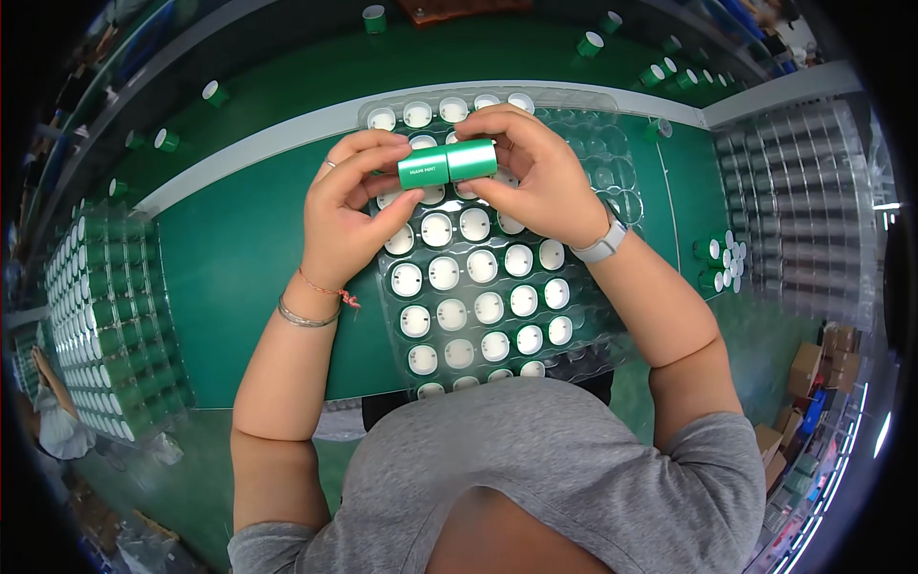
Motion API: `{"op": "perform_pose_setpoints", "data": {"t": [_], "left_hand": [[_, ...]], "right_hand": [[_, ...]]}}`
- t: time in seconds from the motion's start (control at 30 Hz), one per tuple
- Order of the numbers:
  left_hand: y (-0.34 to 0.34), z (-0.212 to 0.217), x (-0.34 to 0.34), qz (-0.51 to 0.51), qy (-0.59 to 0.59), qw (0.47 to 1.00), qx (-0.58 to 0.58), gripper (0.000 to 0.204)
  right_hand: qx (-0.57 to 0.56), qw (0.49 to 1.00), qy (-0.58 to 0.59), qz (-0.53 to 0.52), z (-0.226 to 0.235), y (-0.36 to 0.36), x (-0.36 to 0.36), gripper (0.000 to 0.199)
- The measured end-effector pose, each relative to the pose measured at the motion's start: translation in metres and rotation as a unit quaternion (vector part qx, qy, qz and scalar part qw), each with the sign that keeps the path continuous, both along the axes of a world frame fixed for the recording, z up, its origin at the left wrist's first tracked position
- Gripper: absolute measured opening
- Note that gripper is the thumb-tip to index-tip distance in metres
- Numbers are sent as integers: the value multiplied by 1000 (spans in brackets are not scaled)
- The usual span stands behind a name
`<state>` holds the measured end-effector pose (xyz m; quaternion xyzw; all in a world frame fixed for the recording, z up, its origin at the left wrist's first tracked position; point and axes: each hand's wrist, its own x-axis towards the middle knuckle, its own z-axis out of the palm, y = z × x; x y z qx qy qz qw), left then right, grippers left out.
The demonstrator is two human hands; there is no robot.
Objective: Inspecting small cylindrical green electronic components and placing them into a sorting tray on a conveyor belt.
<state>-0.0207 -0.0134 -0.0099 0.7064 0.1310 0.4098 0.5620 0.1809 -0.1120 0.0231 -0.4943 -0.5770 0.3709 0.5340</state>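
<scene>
Between my two hands lies a shiny green cylinder (447, 165), held level, with a seam round its middle and small pale print on its left part. My left hand (352, 196) grips its left end between thumb and fingers. At the other end, my right hand (538, 177) has its thumb below and its fingers above the cylinder. Beneath the hands, a clear plastic tray (598, 158) has rows of round wells. Several round white-topped green pieces (436, 230) sit in its left and middle rows. My hands hide some of the upper rows.
Stacked trays full of white-topped pieces (91, 325) stand at the left. To the right are stacked clear trays (794, 210) and a cluster of green-and-white pieces (727, 260). Beyond a pale rail (287, 129), more such pieces (590, 44) stand on a green surface (459, 57).
</scene>
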Motion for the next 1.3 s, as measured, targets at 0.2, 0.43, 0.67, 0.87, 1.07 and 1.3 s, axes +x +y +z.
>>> {"op": "perform_pose_setpoints", "data": {"t": [0.2, 0.43, 0.67, 0.87, 1.07, 1.3], "left_hand": [[-1, -1, -2, 2, -1, 1000, -8, 42], [0, -1, -4, 2, 14, 1000, -17, 43], [-1, 0, -3, 3, 10, 1000, -19, 43], [-1, -2, -5, 5, 11, 1000, -12, 44], [-7, 0, -6, 59, -8, 997, -54, 39], [-9, -3, -9, 158, 68, 985, 6, 25]], "right_hand": [[23, 996, -89, 0, -3, 0, 3, 38], [23, 994, -109, -6, -2, -1, 2, 37], [29, 990, -135, -8, -3, -1, 3, 38], [28, 988, -152, -1, -1, -1, 4, 38], [-30, 994, -101, 25, 3, -2, 4, 41], [-66, 987, -143, 38, 4, -1, 0, 40]]}}
